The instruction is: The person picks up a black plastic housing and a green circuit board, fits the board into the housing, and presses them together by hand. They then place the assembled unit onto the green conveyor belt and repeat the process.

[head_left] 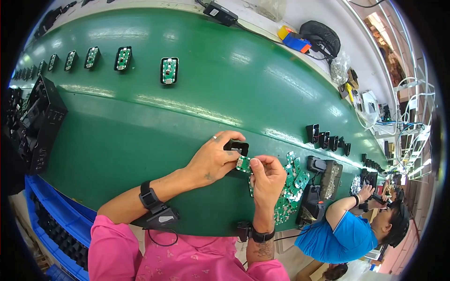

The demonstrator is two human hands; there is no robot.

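Note:
My left hand [216, 157] is closed around a small black plastic housing [240, 148], its open side facing up. Between the fingertips of my right hand [269, 175] is a green circuit board [243, 164]. That board sits right at the near edge of the housing, overlapping it in view; whether the two touch I cannot tell. Beside my right hand lies a heap of loose green circuit boards [290, 189]. Farther off on the green table, a black housing with a board inside [169, 71] stands at the end of a row of similar ones.
Empty-looking black housings [313, 134] line up at the right. A black carton [44, 124] of dark parts stands at the left, above a blue bin [61, 222]. A tray of small metal parts [332, 180] lies near a co-worker in a blue shirt [342, 236].

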